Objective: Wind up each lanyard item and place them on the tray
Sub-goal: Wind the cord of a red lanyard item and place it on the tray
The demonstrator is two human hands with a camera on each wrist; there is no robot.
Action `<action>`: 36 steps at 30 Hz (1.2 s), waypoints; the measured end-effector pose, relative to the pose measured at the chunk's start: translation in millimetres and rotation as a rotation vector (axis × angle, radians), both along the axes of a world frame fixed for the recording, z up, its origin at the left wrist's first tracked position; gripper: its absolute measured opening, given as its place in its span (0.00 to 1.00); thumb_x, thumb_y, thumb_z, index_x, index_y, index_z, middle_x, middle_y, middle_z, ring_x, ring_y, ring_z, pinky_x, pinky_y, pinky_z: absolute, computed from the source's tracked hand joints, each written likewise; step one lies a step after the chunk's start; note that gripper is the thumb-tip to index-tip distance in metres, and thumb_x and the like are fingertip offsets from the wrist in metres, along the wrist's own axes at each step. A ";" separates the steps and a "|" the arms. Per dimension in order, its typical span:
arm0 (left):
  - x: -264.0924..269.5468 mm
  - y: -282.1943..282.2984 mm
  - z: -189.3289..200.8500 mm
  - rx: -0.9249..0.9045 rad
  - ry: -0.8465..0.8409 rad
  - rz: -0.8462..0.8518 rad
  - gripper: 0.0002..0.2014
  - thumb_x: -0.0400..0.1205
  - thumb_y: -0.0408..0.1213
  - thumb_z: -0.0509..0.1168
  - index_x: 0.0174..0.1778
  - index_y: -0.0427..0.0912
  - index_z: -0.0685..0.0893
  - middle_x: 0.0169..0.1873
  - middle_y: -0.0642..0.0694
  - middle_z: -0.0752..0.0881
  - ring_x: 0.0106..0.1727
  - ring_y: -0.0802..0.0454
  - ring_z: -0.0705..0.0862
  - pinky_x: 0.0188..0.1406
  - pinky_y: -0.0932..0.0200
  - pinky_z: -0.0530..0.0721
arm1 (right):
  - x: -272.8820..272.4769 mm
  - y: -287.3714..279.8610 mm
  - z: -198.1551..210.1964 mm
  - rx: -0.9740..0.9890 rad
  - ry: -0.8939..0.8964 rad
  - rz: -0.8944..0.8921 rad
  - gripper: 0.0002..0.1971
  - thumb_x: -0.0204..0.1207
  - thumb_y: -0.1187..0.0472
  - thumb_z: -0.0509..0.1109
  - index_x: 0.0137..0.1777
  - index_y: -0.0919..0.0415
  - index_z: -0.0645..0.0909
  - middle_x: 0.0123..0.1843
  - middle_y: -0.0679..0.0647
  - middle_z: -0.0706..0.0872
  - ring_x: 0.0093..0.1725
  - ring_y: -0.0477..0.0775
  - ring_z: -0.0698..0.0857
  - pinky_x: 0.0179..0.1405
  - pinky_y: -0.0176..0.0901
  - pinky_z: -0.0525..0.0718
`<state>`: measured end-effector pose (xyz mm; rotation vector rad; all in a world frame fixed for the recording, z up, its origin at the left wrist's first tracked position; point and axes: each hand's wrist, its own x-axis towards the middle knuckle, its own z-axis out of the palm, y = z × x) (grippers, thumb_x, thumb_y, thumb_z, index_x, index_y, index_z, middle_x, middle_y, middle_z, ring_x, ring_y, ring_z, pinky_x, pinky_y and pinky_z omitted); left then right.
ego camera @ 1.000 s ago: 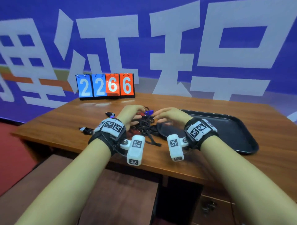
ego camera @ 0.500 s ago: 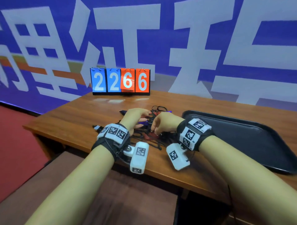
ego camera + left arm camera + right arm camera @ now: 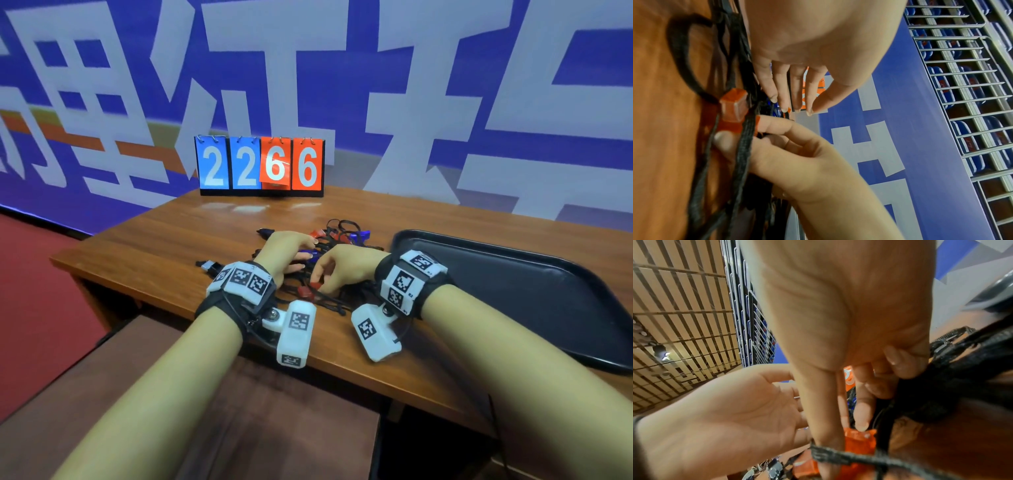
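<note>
A tangled pile of black lanyards (image 3: 342,236) with red and blue clips lies mid-table. My right hand (image 3: 322,274) pinches a red clip (image 3: 315,286) between thumb and forefinger at the pile's near side; a black cord crosses my thumb. The left wrist view shows that red clip (image 3: 733,110) in the right hand's (image 3: 744,129) pinch. In the right wrist view it is the orange-red clip (image 3: 859,444). My left hand (image 3: 301,255) rests on the pile with fingers (image 3: 793,97) straight, holding nothing. The black tray (image 3: 513,291) to the right is empty.
A flip scoreboard (image 3: 260,164) reading 2266 stands at the table's back edge. A loose clip end (image 3: 209,265) lies left of my left wrist. The wooden table (image 3: 154,246) ends close below my wrists. A blue banner wall stands behind.
My right hand has drawn back to the pile's near side and pinched the red clip. The left hand stays on the pile. The head view has shifted left.
</note>
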<state>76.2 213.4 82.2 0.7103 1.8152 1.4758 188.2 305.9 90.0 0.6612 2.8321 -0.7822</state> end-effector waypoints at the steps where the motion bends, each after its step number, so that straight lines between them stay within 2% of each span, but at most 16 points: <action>1: 0.4 0.1 0.3 -0.002 0.002 -0.001 0.13 0.84 0.30 0.62 0.62 0.36 0.87 0.61 0.41 0.87 0.61 0.47 0.86 0.47 0.58 0.83 | 0.5 0.2 -0.5 0.002 0.008 -0.002 0.12 0.74 0.59 0.78 0.57 0.57 0.89 0.42 0.47 0.85 0.38 0.40 0.79 0.43 0.35 0.77; 5: 3.4 2.3 4.0 0.005 0.017 -0.007 0.13 0.84 0.30 0.62 0.62 0.37 0.87 0.60 0.41 0.87 0.62 0.48 0.86 0.57 0.54 0.84 | 12.2 9.9 4.4 0.034 0.111 -0.073 0.09 0.73 0.56 0.79 0.52 0.57 0.91 0.42 0.45 0.89 0.39 0.39 0.83 0.50 0.38 0.82; 9: 12.6 10.0 11.7 0.051 0.033 -0.024 0.13 0.82 0.29 0.63 0.61 0.36 0.88 0.59 0.42 0.88 0.58 0.50 0.86 0.53 0.57 0.84 | 36.9 26.2 20.8 0.035 0.270 -0.192 0.10 0.68 0.50 0.82 0.47 0.52 0.93 0.37 0.41 0.89 0.33 0.39 0.82 0.33 0.32 0.79; 11: 20.5 15.3 16.2 0.085 0.072 -0.056 0.13 0.82 0.31 0.65 0.60 0.36 0.88 0.58 0.42 0.88 0.57 0.49 0.85 0.57 0.55 0.83 | 49.4 34.7 29.5 0.051 0.356 -0.240 0.10 0.68 0.50 0.82 0.45 0.53 0.93 0.38 0.43 0.90 0.35 0.41 0.84 0.37 0.34 0.81; 12: 24.0 17.4 18.6 0.090 0.100 -0.084 0.12 0.82 0.33 0.67 0.60 0.37 0.88 0.56 0.42 0.89 0.57 0.49 0.86 0.55 0.55 0.83 | 54.0 37.8 33.1 0.065 0.396 -0.260 0.09 0.68 0.52 0.82 0.45 0.55 0.92 0.40 0.46 0.91 0.39 0.44 0.86 0.41 0.37 0.83; 13: 27.9 20.2 21.7 0.085 0.128 -0.121 0.11 0.82 0.36 0.67 0.58 0.39 0.88 0.53 0.44 0.90 0.54 0.49 0.86 0.49 0.57 0.83 | 58.8 41.0 37.0 0.093 0.435 -0.275 0.09 0.69 0.55 0.82 0.45 0.57 0.90 0.42 0.48 0.91 0.42 0.46 0.86 0.44 0.38 0.82; 15: 34.8 26.1 28.1 0.048 0.158 -0.198 0.10 0.84 0.43 0.66 0.53 0.42 0.87 0.40 0.49 0.88 0.40 0.53 0.83 0.33 0.62 0.73 | 68.2 47.1 44.6 0.167 0.480 -0.284 0.08 0.70 0.58 0.81 0.46 0.56 0.86 0.44 0.49 0.89 0.43 0.46 0.86 0.43 0.35 0.79; 16: 36.9 28.6 30.9 0.034 0.175 -0.216 0.11 0.85 0.45 0.65 0.51 0.42 0.87 0.34 0.50 0.85 0.33 0.55 0.79 0.30 0.64 0.68 | 72.2 49.0 48.2 0.205 0.480 -0.279 0.08 0.71 0.59 0.81 0.47 0.56 0.86 0.44 0.49 0.88 0.42 0.46 0.85 0.40 0.32 0.78; 18: 38.5 36.9 32.6 0.047 0.208 -0.199 0.14 0.85 0.47 0.65 0.51 0.39 0.89 0.29 0.52 0.81 0.30 0.55 0.74 0.31 0.62 0.68 | 80.1 52.1 53.2 0.291 0.430 -0.250 0.08 0.72 0.61 0.80 0.49 0.57 0.88 0.43 0.48 0.87 0.43 0.45 0.84 0.36 0.27 0.74; 21: 44.7 44.3 34.0 0.134 0.232 -0.135 0.09 0.83 0.42 0.68 0.52 0.40 0.89 0.34 0.53 0.83 0.35 0.57 0.77 0.34 0.64 0.71 | 88.4 54.7 55.4 0.382 0.376 -0.218 0.10 0.70 0.68 0.77 0.50 0.57 0.91 0.41 0.48 0.87 0.42 0.44 0.84 0.31 0.24 0.73; 23: 51.2 48.4 34.6 0.169 0.290 -0.166 0.09 0.82 0.41 0.70 0.54 0.41 0.89 0.42 0.53 0.87 0.40 0.61 0.81 0.36 0.67 0.73 | 93.6 56.1 56.0 0.308 0.433 -0.223 0.11 0.69 0.70 0.77 0.49 0.57 0.91 0.37 0.45 0.86 0.37 0.41 0.82 0.30 0.21 0.75; 25: 59.4 52.5 34.9 0.144 0.337 -0.267 0.11 0.83 0.46 0.69 0.55 0.45 0.90 0.48 0.53 0.90 0.47 0.61 0.85 0.40 0.67 0.74 | 99.1 59.5 55.6 0.162 0.523 -0.220 0.11 0.69 0.69 0.79 0.48 0.55 0.90 0.38 0.46 0.88 0.37 0.42 0.84 0.36 0.25 0.80; 28: 68.3 61.3 32.8 0.096 0.328 -0.360 0.15 0.86 0.53 0.63 0.50 0.48 0.90 0.49 0.50 0.93 0.49 0.58 0.88 0.41 0.66 0.78 | 107.3 68.7 53.5 0.024 0.625 -0.262 0.11 0.68 0.68 0.81 0.50 0.57 0.90 0.45 0.54 0.92 0.39 0.46 0.86 0.46 0.39 0.85; 31: 72.2 72.7 28.2 0.185 0.280 -0.377 0.16 0.86 0.50 0.63 0.50 0.44 0.91 0.47 0.48 0.93 0.50 0.55 0.90 0.47 0.65 0.82 | 113.2 74.0 47.2 -0.101 0.668 -0.336 0.14 0.68 0.69 0.80 0.53 0.59 0.89 0.45 0.56 0.91 0.39 0.46 0.85 0.48 0.41 0.86; 33: 72.8 80.8 24.0 0.222 0.258 -0.366 0.15 0.86 0.50 0.64 0.53 0.45 0.91 0.48 0.50 0.93 0.53 0.56 0.90 0.55 0.58 0.83 | 116.3 77.9 40.8 -0.334 0.728 -0.385 0.14 0.71 0.71 0.77 0.57 0.61 0.87 0.45 0.56 0.88 0.41 0.50 0.86 0.45 0.42 0.87; 36: 74.5 96.4 16.9 0.252 0.159 -0.307 0.13 0.86 0.50 0.63 0.54 0.48 0.90 0.48 0.51 0.93 0.54 0.55 0.89 0.61 0.51 0.80 | 124.4 91.0 31.8 -0.615 0.778 -0.448 0.06 0.77 0.70 0.73 0.52 0.62 0.85 0.43 0.57 0.85 0.35 0.50 0.82 0.30 0.34 0.77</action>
